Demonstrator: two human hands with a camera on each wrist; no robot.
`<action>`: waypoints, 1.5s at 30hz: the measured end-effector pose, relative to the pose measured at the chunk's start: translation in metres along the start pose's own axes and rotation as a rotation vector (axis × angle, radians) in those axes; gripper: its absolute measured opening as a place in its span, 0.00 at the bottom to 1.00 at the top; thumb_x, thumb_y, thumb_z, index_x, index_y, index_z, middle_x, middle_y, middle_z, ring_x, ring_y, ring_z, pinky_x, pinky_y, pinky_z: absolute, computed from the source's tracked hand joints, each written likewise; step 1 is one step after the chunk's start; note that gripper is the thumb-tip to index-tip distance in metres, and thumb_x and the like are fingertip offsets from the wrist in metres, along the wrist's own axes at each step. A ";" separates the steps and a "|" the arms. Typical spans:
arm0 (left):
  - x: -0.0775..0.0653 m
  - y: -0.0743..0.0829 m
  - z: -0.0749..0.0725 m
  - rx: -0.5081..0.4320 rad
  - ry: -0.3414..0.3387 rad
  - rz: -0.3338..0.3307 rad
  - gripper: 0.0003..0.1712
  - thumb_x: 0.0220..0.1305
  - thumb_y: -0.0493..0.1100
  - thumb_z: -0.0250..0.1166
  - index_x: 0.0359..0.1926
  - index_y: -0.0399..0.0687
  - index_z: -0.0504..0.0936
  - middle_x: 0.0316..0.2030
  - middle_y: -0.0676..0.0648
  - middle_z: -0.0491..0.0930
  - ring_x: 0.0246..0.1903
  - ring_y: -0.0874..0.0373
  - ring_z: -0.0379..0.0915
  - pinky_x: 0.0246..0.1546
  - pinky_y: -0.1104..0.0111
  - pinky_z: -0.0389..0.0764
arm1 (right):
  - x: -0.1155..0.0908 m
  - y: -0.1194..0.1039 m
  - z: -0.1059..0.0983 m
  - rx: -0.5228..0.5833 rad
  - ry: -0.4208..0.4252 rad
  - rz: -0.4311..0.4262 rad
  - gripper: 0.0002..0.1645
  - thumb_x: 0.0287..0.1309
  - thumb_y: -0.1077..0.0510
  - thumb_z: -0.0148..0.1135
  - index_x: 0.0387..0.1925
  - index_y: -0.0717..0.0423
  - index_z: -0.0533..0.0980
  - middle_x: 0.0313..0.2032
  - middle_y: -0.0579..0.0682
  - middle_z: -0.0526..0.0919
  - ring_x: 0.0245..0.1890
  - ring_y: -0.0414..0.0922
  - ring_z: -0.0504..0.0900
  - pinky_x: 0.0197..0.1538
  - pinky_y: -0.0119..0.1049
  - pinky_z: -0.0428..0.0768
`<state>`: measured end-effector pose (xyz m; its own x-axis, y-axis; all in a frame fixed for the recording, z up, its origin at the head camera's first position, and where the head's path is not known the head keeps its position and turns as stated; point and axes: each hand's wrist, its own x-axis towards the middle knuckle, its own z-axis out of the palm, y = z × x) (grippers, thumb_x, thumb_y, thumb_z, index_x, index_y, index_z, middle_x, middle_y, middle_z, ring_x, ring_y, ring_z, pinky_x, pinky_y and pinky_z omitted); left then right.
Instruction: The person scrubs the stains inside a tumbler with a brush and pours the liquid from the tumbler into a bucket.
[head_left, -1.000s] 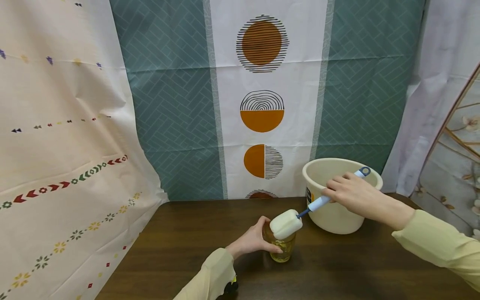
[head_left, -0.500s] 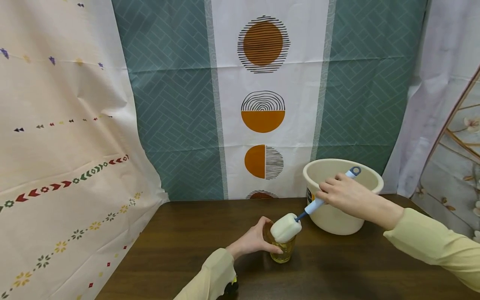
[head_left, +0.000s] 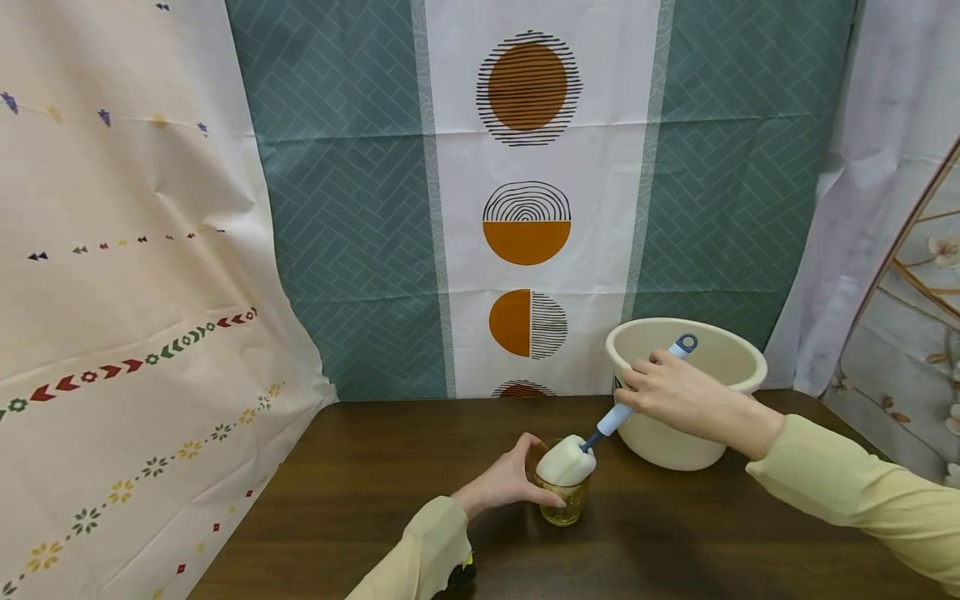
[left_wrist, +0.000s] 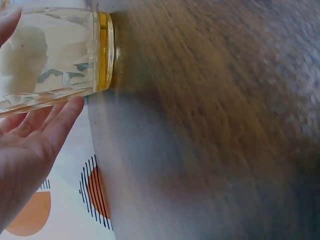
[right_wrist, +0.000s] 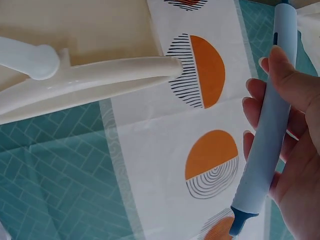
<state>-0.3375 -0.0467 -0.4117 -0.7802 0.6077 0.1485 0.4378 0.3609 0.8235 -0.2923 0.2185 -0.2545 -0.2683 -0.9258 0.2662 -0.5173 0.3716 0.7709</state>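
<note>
My left hand [head_left: 506,481] grips an amber drinking glass [head_left: 566,506], fingers on the far side and thumb on the near side. The glass stands upright on the table. In my right hand [head_left: 675,393] is a sponge cup brush, held by its light-blue handle [head_left: 617,418] and slanted down to the left. Its white sponge head [head_left: 564,463] sits partly inside the mouth of the glass. Through the clear wall of the glass [left_wrist: 70,55], the left wrist view shows the pale sponge. The right wrist view shows fingers and thumb wrapped round the handle [right_wrist: 267,135].
A cream plastic bucket [head_left: 663,446] stands behind and right of the glass, close to my right hand. The dark wooden table [head_left: 360,467] ends at patterned cloth [head_left: 360,250] hung behind and at both sides. A small black-and-yellow item lies by my left cuff.
My right hand has moved left and slightly down, with the brush held more steeply. The sponge has sunk from above the rim into the glass. My left hand and the glass have stayed still.
</note>
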 end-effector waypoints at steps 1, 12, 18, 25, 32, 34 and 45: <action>0.000 0.000 0.000 -0.001 -0.001 0.004 0.39 0.41 0.48 0.74 0.51 0.47 0.61 0.40 0.53 0.69 0.39 0.61 0.67 0.40 0.66 0.69 | 0.001 0.000 0.000 -0.005 -0.008 -0.003 0.15 0.34 0.58 0.72 0.26 0.52 0.74 0.26 0.49 0.71 0.23 0.46 0.66 0.27 0.38 0.63; -0.001 -0.002 -0.002 -0.033 0.000 -0.009 0.39 0.42 0.49 0.74 0.51 0.45 0.61 0.39 0.52 0.69 0.37 0.60 0.67 0.37 0.66 0.69 | 0.024 -0.003 -0.002 -0.030 -0.078 -0.034 0.12 0.37 0.60 0.72 0.26 0.50 0.76 0.21 0.48 0.67 0.25 0.45 0.66 0.29 0.37 0.62; -0.001 -0.003 0.000 -0.073 -0.011 0.005 0.37 0.42 0.47 0.74 0.49 0.46 0.61 0.40 0.52 0.68 0.38 0.60 0.67 0.38 0.67 0.69 | 0.036 -0.007 -0.001 -0.072 -0.107 -0.049 0.12 0.37 0.59 0.72 0.23 0.50 0.74 0.21 0.47 0.69 0.26 0.45 0.68 0.30 0.36 0.64; 0.000 -0.002 0.000 -0.084 -0.016 0.021 0.35 0.43 0.46 0.74 0.48 0.46 0.61 0.43 0.52 0.67 0.37 0.59 0.66 0.38 0.67 0.70 | 0.043 -0.012 0.002 -0.084 -0.109 -0.064 0.10 0.38 0.58 0.72 0.22 0.49 0.76 0.21 0.46 0.71 0.26 0.45 0.69 0.33 0.38 0.66; -0.001 0.000 0.001 -0.068 -0.010 0.038 0.35 0.44 0.44 0.74 0.48 0.44 0.61 0.43 0.52 0.66 0.35 0.59 0.66 0.36 0.67 0.70 | 0.048 -0.018 0.005 -0.098 -0.137 -0.082 0.07 0.40 0.54 0.70 0.22 0.45 0.78 0.22 0.44 0.73 0.26 0.44 0.69 0.33 0.37 0.64; -0.002 0.000 0.001 -0.065 -0.008 0.042 0.34 0.44 0.43 0.74 0.48 0.44 0.61 0.43 0.52 0.66 0.36 0.59 0.66 0.35 0.67 0.70 | 0.049 -0.019 0.006 -0.105 -0.144 -0.083 0.07 0.40 0.54 0.70 0.23 0.45 0.78 0.23 0.44 0.74 0.26 0.44 0.69 0.33 0.37 0.64; 0.000 0.001 0.002 -0.076 -0.013 0.044 0.34 0.44 0.42 0.73 0.47 0.44 0.61 0.42 0.52 0.67 0.37 0.60 0.66 0.36 0.67 0.70 | 0.049 -0.022 0.008 -0.133 -0.159 -0.078 0.07 0.40 0.54 0.71 0.23 0.45 0.78 0.23 0.44 0.74 0.26 0.44 0.69 0.32 0.37 0.64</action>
<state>-0.3359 -0.0454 -0.4114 -0.7545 0.6314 0.1789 0.4365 0.2793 0.8553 -0.3002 0.1659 -0.2627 -0.3617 -0.9250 0.1167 -0.4326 0.2774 0.8579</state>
